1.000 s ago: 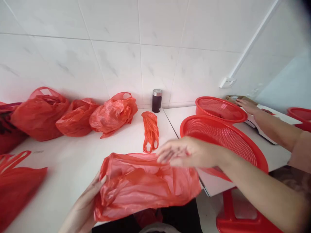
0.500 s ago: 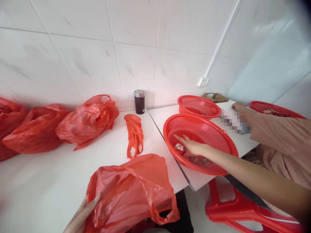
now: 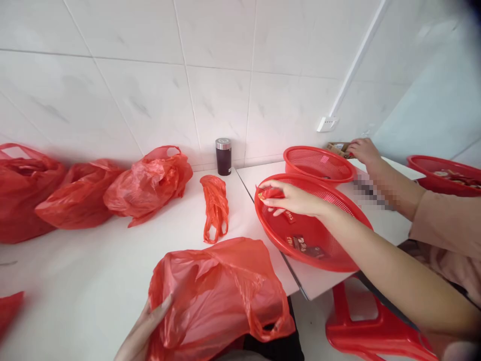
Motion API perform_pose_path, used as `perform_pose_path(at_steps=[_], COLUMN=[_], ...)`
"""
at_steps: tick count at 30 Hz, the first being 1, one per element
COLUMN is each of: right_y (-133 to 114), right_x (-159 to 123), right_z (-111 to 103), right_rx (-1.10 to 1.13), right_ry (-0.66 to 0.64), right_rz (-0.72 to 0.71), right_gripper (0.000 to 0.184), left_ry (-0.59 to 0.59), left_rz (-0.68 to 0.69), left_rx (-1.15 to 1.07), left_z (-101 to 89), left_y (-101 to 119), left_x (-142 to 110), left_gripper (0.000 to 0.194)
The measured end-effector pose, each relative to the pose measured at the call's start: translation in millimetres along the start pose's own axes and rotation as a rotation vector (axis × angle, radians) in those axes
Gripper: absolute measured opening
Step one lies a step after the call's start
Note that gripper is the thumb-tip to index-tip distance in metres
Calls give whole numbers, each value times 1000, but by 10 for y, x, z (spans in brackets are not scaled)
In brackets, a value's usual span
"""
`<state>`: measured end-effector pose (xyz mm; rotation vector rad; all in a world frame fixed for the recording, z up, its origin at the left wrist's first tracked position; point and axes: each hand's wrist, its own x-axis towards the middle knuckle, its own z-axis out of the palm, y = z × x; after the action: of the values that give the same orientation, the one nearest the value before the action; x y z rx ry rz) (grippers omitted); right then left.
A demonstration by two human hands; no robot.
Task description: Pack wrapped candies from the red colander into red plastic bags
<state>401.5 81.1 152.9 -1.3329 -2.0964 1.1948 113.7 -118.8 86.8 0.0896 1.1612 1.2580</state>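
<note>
My left hand [image 3: 145,331] grips the near edge of an open red plastic bag [image 3: 218,291] lying at the front of the white table [image 3: 93,265]. My right hand [image 3: 291,199] is raised over a large red mesh basket [image 3: 349,250], its fingers pinched on a small red packet [image 3: 268,192]. A few more small packets [image 3: 302,243] lie in the bottom of that basket.
Three filled red bags [image 3: 150,183] line the tiled wall at the left. A flat empty red bag [image 3: 215,205] and a dark jar [image 3: 223,156] lie behind. Another person's arm [image 3: 379,173] reaches past a second red basket [image 3: 319,163]. A red stool [image 3: 376,331] stands below.
My right hand dipped into the large basket and has come up holding a small red packet. The other person's hand moved toward the far box. My left hand kept its hold on the bag.
</note>
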Motion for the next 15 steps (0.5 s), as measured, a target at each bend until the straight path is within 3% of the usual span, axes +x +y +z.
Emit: perform_pose_path(at_steps=[2, 3, 5, 7, 10, 12, 15], right_y=[-339, -469, -595, -534, -260, -130, -187], right_x=[-253, -366, -518, -553, -465, -404, -393], right_z=[210, 362, 697, 982, 1186, 1185, 1035], right_rx=[431, 581, 642, 417, -191, -503, -575], right_ry=[-202, -367, -578, -536, -284, -207, -306], right_rz=[-110, -132, -120, -154, -153, -95, -114], right_gripper=[50, 51, 48, 47, 54, 61, 63], left_ry=[-25, -44, -79, -94, -60, -31, -30], left_rz=[4, 7, 19, 33, 16, -4, 0], left_rx=[18, 23, 37, 74, 158, 184, 135], left_z=[74, 119, 208, 272, 291, 262, 203], left_y=[-5, -9, -14, -3, 37, 61, 75], left_x=[-5, -10, -33, -81, -172, -212, -208], left_gripper=[92, 92, 91, 94, 101, 99, 90])
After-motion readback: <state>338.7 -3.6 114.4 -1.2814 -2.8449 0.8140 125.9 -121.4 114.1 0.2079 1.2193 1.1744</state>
